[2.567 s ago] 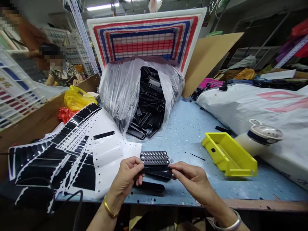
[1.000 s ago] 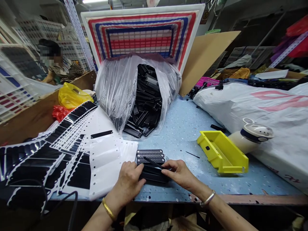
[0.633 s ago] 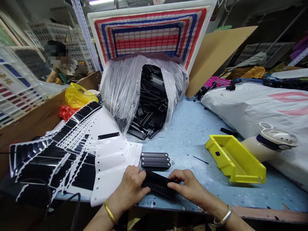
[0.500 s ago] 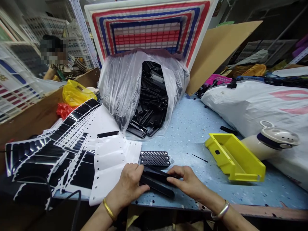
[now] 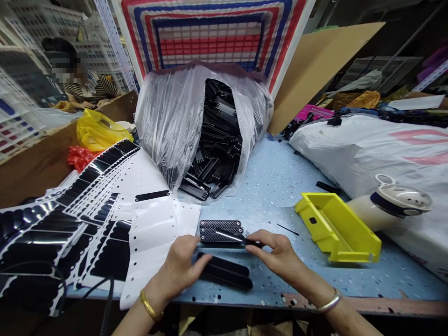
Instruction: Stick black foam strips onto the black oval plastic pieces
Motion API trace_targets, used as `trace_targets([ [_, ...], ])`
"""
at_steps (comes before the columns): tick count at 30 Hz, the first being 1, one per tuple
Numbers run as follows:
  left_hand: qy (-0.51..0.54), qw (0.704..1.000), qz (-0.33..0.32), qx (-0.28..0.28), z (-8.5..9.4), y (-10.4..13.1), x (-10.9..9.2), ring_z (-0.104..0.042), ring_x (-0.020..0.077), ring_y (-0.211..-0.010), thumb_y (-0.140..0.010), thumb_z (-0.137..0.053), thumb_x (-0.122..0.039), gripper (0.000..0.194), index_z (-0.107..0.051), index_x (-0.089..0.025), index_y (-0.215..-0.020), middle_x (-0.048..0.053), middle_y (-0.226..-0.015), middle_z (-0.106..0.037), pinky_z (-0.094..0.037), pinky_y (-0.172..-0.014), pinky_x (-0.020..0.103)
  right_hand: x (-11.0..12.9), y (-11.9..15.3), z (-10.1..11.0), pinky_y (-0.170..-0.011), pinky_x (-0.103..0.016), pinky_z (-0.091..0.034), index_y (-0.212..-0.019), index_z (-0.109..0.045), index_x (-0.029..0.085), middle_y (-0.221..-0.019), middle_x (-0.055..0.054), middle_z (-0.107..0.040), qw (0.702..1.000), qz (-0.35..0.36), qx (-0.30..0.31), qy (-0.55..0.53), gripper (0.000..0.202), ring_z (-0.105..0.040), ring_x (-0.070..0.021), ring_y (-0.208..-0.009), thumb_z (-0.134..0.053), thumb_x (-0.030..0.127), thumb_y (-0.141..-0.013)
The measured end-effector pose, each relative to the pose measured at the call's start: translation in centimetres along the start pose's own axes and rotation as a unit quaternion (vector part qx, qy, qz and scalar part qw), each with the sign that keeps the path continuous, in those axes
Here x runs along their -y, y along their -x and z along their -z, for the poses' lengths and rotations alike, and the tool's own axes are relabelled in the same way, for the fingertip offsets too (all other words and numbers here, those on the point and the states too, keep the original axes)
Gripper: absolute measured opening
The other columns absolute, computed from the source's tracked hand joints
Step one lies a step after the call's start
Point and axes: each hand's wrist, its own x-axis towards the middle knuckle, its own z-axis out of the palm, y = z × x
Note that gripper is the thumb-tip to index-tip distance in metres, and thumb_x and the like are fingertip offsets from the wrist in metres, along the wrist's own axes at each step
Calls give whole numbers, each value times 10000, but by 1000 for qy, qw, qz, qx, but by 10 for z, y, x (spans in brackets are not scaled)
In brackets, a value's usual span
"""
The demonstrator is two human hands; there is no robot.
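My right hand (image 5: pixel 254 242) is pinched narrow on a thin dark strip (image 5: pixel 231 236), its far end out over the patterned black pieces (image 5: pixel 217 226); my left hand (image 5: pixel 180 263) has its thumb at the left ends of two plain black pieces (image 5: pixel 229 273) lying side by side nearer the front edge; can't tell if that hand actually grips them.

Surface (image 5: pixel 269 172) is light blue, speckled, worn along the front edge; loose black sliver (image 5: pixel 287 229) right of the patterned pieces; yellow bin (image 5: pixel 350 231) farther right, cream bottle (image 5: pixel 371 207) tilted just behind it, big white sack (image 5: pixel 350 144) beyond. On the left, white sheets (image 5: pixel 149 233) with black shapes overlap in a spread, one separate black strip (image 5: pixel 152 195) on top; yellow bag (image 5: pixel 98 130) and red bag (image 5: pixel 80 157) behind them.

At the back, clear plastic bag (image 5: pixel 168 126) gapes open, full of black pieces; striped-lined crate (image 5: pixel 210 46) stands tilted behind it, cardboard (image 5: pixel 315 74) leaning to its right. Room: person in a striped top (image 5: pixel 87 91) at far left; white crates (image 5: pixel 19 128) that side; dim, cluttered background on the right.
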Motion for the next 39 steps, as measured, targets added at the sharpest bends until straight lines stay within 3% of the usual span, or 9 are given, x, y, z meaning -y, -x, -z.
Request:
trace_targets([
  [3, -4, 999, 20, -35, -8, -8, 12, -657, 219, -738, -823, -640, -230, 173, -654, -149, -976, 93, -825, -704, -527, -701, 336, -9, -11, 1, -628, -295, -511, -793, -734, 220, -730, -41, -726, 999, 17, -4, 32, 166, -668, -202, -672, -622, 341, -802],
  [7, 27, 997, 72, 1, -10, -20, 12, -608, 179, -591, -780, -664, -229, 140, -698, -144, -886, 55, -698, -681, -493, -594, 287, -15, -16, -9, -622, -292, -509, -761, -704, 211, -714, -42, -706, 998, 18, 19, 63, 138, -657, -197, -663, -601, 294, -801],
  [11, 99, 985, 138, 42, -6, -23, 6, -597, 159, -573, -739, -667, -200, 133, -723, -140, -843, 39, -665, -677, -454, -555, 248, -12, -8, -10, -585, -276, -505, -754, -688, 203, -698, -33, -685, 994, 35, 60, 89, 110, -649, -186, -638, -605, 253, -807],
  [22, 192, 952, 224, 78, -1, -17, 4, -562, 142, -540, -721, -606, -211, 349, -758, -107, -1018, 13, -610, -641, -440, -557, 242, -3, -7, -15, -653, -280, -582, -929, -700, 186, -832, -74, -742, 976, 174, 24, 126, 152, -712, -196, -726, -566, 166, -861],
  [39, 262, 935, 228, 73, -4, -22, 12, -559, 124, -543, -684, -641, -196, 264, -789, -134, -893, 13, -602, -657, -444, -540, 217, 2, -6, -22, -643, -303, -591, -921, -688, 166, -827, -93, -739, 965, 196, 35, 172, 139, -705, -208, -703, -566, 129, -867],
])
